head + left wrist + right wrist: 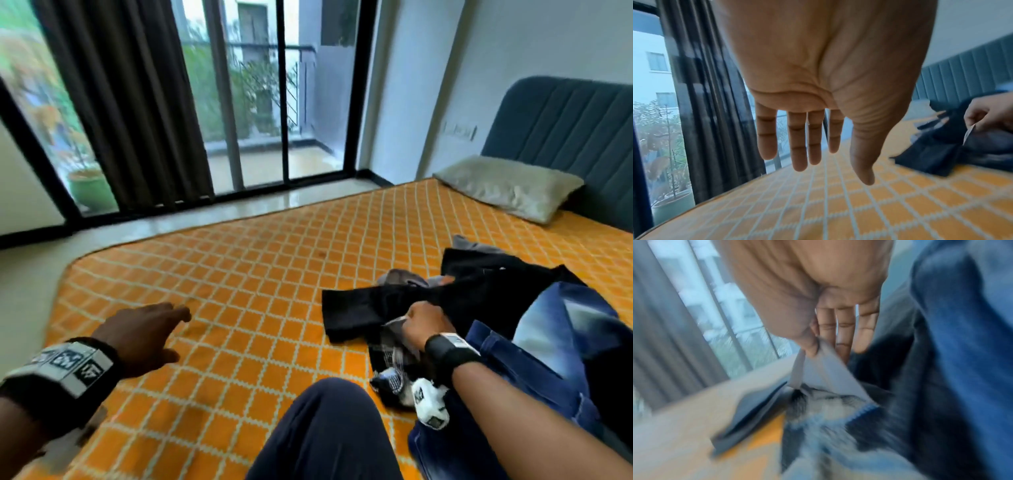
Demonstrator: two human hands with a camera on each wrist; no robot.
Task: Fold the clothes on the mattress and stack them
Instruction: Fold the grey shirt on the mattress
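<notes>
A loose pile of clothes lies on the orange checked mattress (257, 274) at the right: a black garment (363, 311) spread out to the left, washed blue jeans (555, 342) nearest me, and a grey piece (404, 275) behind. My right hand (412, 320) is in the pile. Its thumb and forefinger pinch the edge of a light grey patterned garment (824, 373) and lift it, while the other fingers (844, 331) stay straight. My left hand (176, 334) hovers over bare mattress to the left, fingers (799, 142) straight and spread, holding nothing.
A beige pillow (510, 186) leans on the blue padded headboard (565, 120) at the far right. My knee in dark trousers (329, 428) rests on the near edge. A dark curtain (137, 102) and a glass door stand beyond the far mattress edge, with floor between.
</notes>
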